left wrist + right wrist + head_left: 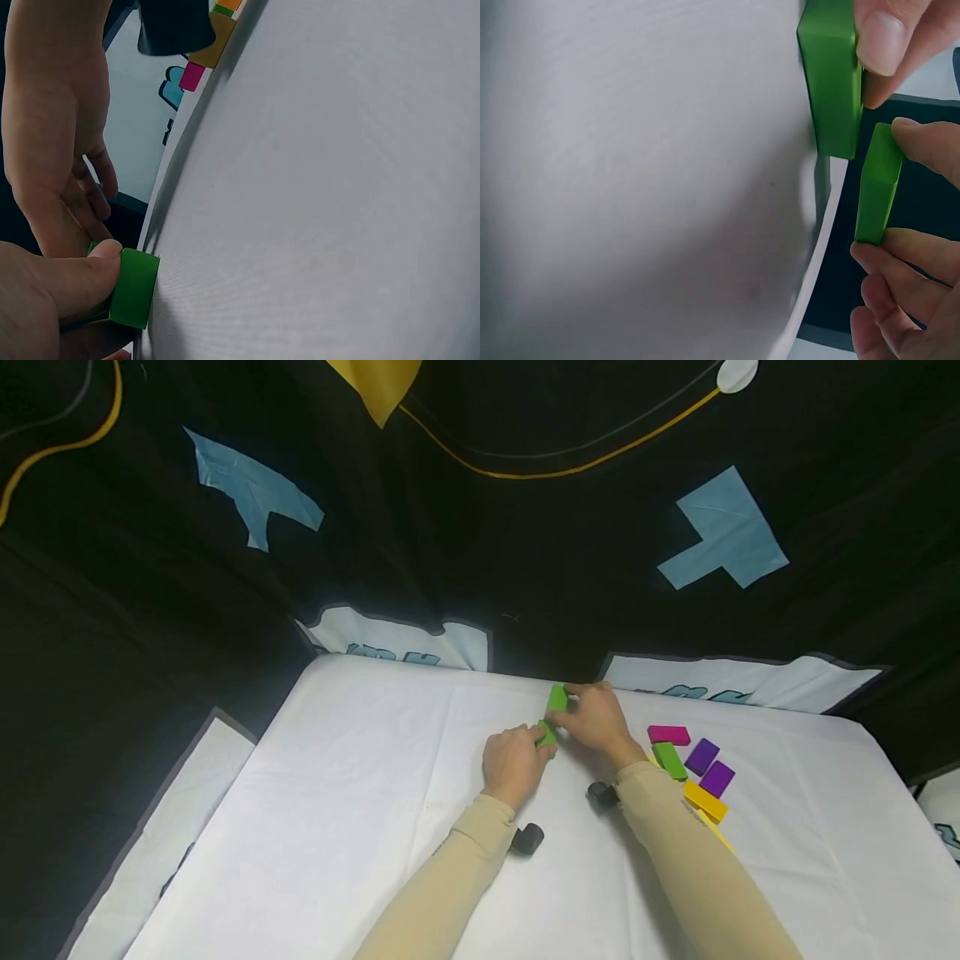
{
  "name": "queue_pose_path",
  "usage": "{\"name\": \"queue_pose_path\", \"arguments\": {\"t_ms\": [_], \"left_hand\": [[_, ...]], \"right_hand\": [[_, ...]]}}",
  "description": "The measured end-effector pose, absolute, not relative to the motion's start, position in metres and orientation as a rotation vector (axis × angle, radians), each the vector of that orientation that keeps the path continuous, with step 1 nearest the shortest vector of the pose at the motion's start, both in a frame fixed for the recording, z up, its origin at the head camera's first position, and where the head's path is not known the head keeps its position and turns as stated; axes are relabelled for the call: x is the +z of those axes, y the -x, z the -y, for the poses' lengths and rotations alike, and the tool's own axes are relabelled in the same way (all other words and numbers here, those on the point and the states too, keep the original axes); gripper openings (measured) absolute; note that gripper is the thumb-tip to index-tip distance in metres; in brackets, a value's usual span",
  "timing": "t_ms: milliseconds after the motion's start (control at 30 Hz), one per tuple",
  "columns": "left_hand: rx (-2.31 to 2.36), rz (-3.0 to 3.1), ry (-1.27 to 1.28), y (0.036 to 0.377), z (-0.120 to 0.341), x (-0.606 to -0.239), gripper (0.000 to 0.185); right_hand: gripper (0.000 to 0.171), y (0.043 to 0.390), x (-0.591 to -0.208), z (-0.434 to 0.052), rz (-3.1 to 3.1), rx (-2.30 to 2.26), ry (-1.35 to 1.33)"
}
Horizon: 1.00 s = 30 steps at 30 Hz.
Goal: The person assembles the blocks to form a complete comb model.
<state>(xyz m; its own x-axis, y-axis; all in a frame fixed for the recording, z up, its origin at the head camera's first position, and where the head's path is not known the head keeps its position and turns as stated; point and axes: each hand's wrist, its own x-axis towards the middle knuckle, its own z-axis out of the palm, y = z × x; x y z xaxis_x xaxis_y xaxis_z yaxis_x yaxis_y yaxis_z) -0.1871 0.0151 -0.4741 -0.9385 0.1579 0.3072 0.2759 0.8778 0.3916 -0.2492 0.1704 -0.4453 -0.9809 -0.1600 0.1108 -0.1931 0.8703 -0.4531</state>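
Head view: left hand (513, 762) pinches a green block (547, 733) at frame centre; right hand (596, 717) grips a second green block (557, 697) just above it. Six loose blocks (693, 764) wait at right.
Left wrist: thumb clamps its green block, lower left.
Right wrist: both held near the table edge (821, 225), slightly apart — joining looks unfinished.

Smooth matt green blocks (831, 75), seemingly wooden
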Motion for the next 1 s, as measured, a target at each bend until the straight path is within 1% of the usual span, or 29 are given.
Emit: {"name": "queue_pose_path", "arguments": {"t_ms": [400, 600, 767, 1000], "left_hand": [[-0.664, 2.78, 0.315, 0.187, -0.015, -0.475, 0.037], [-0.663, 2.79, 0.311, 0.187, -0.016, -0.475, 0.038], [-0.664, 2.782, 0.306, 0.188, -0.016, -0.475, 0.037], [-0.67, 2.793, 0.301, 0.188, -0.016, -0.476, 0.037]], "right_hand": [[0.065, 0.253, -0.447, -0.163, 3.026, 0.731, -0.262], [0.065, 0.256, -0.45, -0.165, 3.077, 0.713, -0.307], [0.06, 0.26, -0.454, -0.17, 3.089, 0.793, -0.314], [0.05, 0.262, -0.455, -0.175, 3.068, 0.923, -0.239]]}}
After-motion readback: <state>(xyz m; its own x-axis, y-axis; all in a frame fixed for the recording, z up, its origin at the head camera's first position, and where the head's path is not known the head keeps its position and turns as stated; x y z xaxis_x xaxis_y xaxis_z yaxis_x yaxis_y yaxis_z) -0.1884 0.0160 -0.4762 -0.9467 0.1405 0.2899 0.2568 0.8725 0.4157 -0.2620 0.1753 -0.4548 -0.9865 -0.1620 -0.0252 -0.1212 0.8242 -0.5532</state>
